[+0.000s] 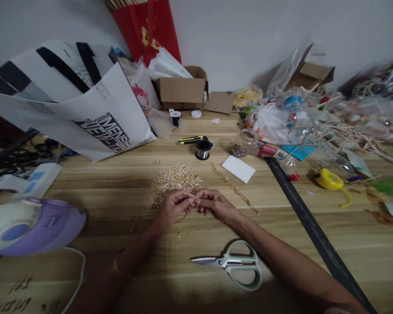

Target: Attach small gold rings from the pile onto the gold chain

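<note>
My left hand [176,206] and my right hand [213,202] meet fingertip to fingertip near the middle of the table. Both are pinched; a gold chain [180,219] trails below my left fingers, but what sits between the fingertips is too small to make out. Just behind my hands lies a heap of gold and clear beaded pieces [175,179]. A longer gold chain [234,188] stretches out to the right of my right hand. Grey-handled scissors [231,262] lie nearer to me, blades pointing left.
Behind the heap are a wire spool [203,150], a yellow-black cutter [190,140], a white card [238,169] and a bead jar [244,143]. A purple appliance [49,224] stands left; a yellow tape measure [329,179] and plastic clutter lie right.
</note>
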A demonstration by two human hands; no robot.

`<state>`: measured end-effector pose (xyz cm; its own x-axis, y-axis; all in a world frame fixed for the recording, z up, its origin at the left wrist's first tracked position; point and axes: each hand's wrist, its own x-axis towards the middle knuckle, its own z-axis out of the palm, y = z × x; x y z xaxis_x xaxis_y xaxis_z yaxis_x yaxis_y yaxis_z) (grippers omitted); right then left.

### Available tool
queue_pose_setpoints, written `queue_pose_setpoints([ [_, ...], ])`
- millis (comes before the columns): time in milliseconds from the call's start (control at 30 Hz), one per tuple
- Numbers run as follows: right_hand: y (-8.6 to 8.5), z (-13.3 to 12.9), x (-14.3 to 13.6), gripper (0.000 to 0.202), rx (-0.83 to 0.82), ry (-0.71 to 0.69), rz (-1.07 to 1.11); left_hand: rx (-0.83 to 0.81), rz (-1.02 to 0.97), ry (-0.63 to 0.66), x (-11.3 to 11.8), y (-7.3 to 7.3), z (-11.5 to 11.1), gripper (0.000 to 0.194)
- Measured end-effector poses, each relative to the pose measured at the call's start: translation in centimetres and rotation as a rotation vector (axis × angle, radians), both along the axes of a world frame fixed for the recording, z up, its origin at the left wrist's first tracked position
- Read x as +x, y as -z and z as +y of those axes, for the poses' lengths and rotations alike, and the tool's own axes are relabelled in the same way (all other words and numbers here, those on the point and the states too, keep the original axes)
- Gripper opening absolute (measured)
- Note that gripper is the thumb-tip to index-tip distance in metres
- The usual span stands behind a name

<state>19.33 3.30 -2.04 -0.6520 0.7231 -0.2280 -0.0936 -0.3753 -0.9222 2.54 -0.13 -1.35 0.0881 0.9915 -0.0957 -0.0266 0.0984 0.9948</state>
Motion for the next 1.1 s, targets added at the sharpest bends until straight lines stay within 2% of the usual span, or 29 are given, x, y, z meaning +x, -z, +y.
queue_pose_setpoints([
  [167,0.04,0.01,-0.10,0.023,-0.052,0.043,0.031,-0.015,-0.027,-0.005,0.00,-0.21,0.03,0.021],
  [867,0.02,-0.11,-0.12,0.021,0.020,0.004,-0.006,-0.035,-0.067,-0.010,0.16,0.18,0.08,0.023],
  [1100,0.16,-0.03,-0.05,0.019,0.016,0.006,0.005,-0.046,-0.030,-0.025,0.05,-0.23,0.04,0.021],
])
